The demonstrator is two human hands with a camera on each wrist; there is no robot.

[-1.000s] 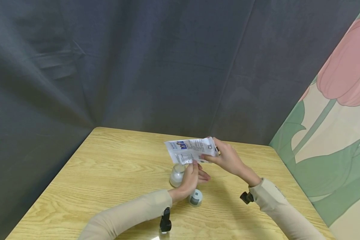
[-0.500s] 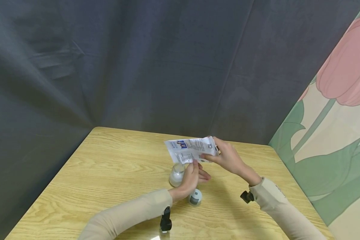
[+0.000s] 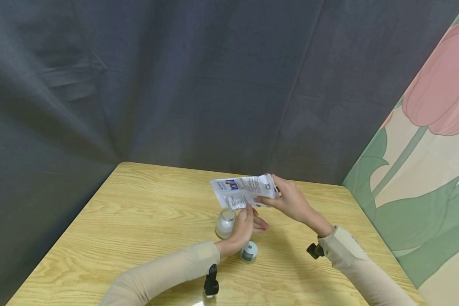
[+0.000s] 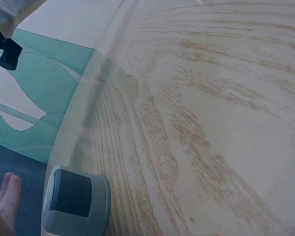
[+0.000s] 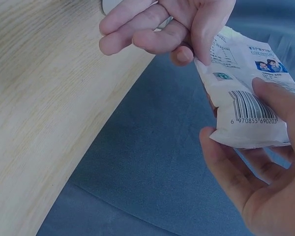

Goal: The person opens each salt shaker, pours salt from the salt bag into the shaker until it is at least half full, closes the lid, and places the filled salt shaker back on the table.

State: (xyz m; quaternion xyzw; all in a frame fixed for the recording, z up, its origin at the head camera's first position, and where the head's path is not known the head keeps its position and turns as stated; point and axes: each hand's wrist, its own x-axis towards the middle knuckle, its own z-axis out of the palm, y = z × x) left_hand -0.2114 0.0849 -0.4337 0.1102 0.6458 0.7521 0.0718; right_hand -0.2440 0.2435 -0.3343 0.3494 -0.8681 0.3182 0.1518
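Note:
A white printed plastic bag (image 3: pixel 245 190) with a barcode is held tilted above the table, its left end over a glass jar (image 3: pixel 225 225) with white contents. My right hand (image 3: pixel 290 199) grips the bag's right end, thumb on the front and fingers underneath, as the right wrist view shows. My left hand (image 3: pixel 245 225) pinches the bag's lower edge with the thumb and forefinger. Its other fingers (image 5: pixel 132 29) stretch out away from the bag. Beside the left wrist stands a small, round, pale tub (image 4: pixel 78 201) with a dark square patch.
The wooden table (image 3: pixel 157 199) carries the jar and the tub. Behind it hangs a dark grey curtain (image 3: pixel 199 85). To the right is a wall (image 3: pixel 424 191) painted with a tulip and leaves.

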